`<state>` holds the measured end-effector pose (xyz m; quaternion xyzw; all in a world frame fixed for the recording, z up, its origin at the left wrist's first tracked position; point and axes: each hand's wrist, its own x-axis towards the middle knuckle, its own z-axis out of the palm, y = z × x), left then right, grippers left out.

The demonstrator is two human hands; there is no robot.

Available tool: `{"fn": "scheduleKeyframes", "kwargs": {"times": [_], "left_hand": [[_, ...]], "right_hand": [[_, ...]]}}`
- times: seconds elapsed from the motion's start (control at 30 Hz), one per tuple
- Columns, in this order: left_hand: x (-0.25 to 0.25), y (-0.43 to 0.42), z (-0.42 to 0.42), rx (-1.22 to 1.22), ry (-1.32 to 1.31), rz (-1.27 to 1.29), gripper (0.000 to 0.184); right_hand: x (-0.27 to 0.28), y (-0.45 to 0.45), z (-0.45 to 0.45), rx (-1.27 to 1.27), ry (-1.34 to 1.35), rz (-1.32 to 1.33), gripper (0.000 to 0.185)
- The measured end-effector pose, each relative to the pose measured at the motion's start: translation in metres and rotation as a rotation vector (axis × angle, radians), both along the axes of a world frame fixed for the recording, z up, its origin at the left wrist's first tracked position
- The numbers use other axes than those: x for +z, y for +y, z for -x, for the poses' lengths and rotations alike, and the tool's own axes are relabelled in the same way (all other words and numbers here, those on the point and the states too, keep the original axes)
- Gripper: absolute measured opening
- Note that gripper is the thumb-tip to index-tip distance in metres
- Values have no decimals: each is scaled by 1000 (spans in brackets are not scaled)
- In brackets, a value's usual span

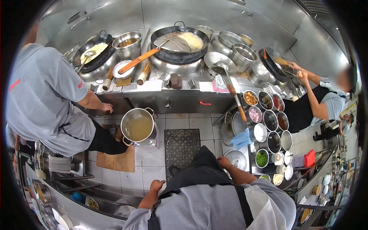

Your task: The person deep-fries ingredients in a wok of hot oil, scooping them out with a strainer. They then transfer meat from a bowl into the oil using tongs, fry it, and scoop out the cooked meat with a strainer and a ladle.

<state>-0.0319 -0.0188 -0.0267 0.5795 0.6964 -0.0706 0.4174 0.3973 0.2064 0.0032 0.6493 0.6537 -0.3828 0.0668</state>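
Note:
My left hand (157, 186) hangs beside my dark apron (201, 165), fingers loosely curled, with nothing seen in it. My right hand (224, 163) is also curled, close to a metal bowl (240, 159) at the side station; a gap seems to separate them, and no held object shows. Ahead, a large wok (163, 32) holds bubbling, foamy liquid. A wire strainer (176, 43) with a wooden handle (138, 60) rests across its rim. A perforated ladle (220, 61) with a long wooden handle (235, 97) leans over the counter's front edge.
Left, a co-worker (50, 96) stands by a wok of pale food (96, 50). Right, another person (322, 92) works at a wok (270, 63). A big pot of liquid (138, 128) stands low before me, beside a dark mat (182, 149). Several ingredient containers (270, 120) crowd the right.

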Motion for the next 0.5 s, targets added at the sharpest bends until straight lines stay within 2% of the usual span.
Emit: {"fn": "scheduleKeyframes", "kwargs": {"times": [0.03,0.07,0.2,0.23,0.33,0.37,0.47,0.5], "left_hand": [[-2,0,2,21,3,-31,52],[-3,0,6,44,7,-63,52],[-3,15,24,77,98,-167,34],[2,20,23,132,143,-218,25],[5,25,24,-6,227,-230,19],[5,25,22,-7,191,-217,11],[0,23,15,-252,143,-337,10],[-1,25,13,-213,-4,-170,9]], "right_hand": [[23,-5,5,22,57,-7,40],[23,-9,5,25,50,4,39],[12,-15,4,19,22,103,35],[7,-18,4,10,15,143,35],[-78,-6,-15,225,-35,29,36],[-65,-1,-6,202,-28,45,34],[-22,3,11,114,6,79,33],[-12,3,16,85,34,67,33]]}}
